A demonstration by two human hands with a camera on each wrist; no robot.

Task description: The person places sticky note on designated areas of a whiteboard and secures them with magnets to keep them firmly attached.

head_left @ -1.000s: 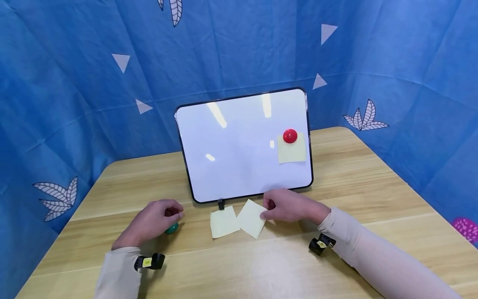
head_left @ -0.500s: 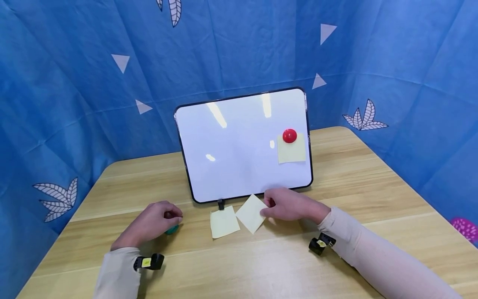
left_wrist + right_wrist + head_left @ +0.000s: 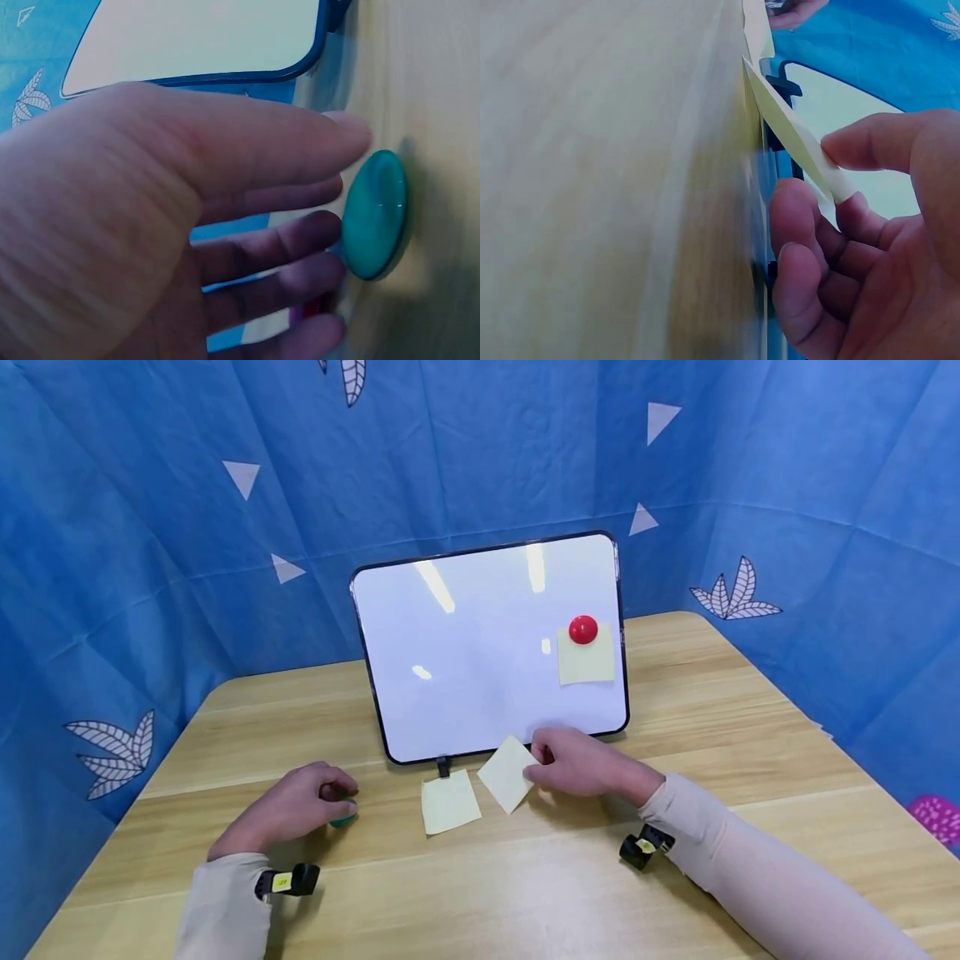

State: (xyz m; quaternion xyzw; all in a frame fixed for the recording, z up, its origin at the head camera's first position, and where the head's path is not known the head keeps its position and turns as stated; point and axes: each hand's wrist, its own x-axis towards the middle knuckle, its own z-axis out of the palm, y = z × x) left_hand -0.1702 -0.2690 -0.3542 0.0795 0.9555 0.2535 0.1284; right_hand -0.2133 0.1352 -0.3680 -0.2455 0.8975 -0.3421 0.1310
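My right hand (image 3: 581, 764) pinches one corner of a pale yellow sticky note (image 3: 507, 774) between thumb and fingertips, just in front of the whiteboard's lower edge. The right wrist view shows that note (image 3: 799, 142) tilted up off the table. My left hand (image 3: 296, 806) hovers low over the table at a round green magnet (image 3: 342, 816). In the left wrist view its fingers (image 3: 281, 236) are loosely bent, with the tips right at the edge of the magnet (image 3: 375, 216), which lies on the wood. A second sticky note (image 3: 450, 803) lies between the hands.
A framed whiteboard (image 3: 480, 668) stands tilted on the wooden table (image 3: 480, 893), a black foot (image 3: 443, 767) sticking out below it. On its right side, a red magnet (image 3: 582, 629) holds another sticky note (image 3: 587, 667). Blue patterned cloth (image 3: 480, 452) hangs behind and at both sides.
My right hand has lifted its sticky note up and away from the one on the table. The left hand has shifted slightly left, its fingers lower around the green magnet.
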